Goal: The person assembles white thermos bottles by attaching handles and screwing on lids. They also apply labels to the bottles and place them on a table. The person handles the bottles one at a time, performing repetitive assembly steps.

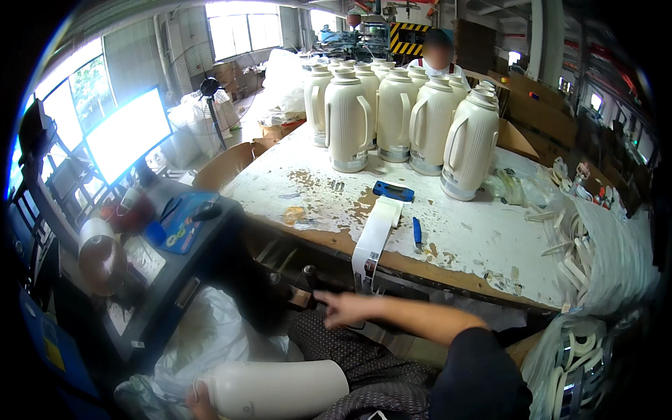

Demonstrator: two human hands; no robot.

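The left hand (198, 400) is sitting at the bottom edge, w/ its fingers wrapped round the end of a cream flask body (276, 389). The flask body is lying on its side across the person's lap, just above a white plastic bag (203, 336).

The right hand (344, 306) is reaching out to the left in front of the table, w/ the pointer finger sticking out & the other fingers loosely spread. It is holding nothing. It is just below the hanging end of a white label strip (374, 241), which is drooping over the front edge of the worn white table (483, 245).

On the table a blue tool (393, 190) is lying by the strip's top, & a blue pen (416, 231) is lying beside it. Behind them a bunch of cream flasks w/ handles (399, 115) is standing upright. A big bag of white handles (602, 259) is sitting at the right.
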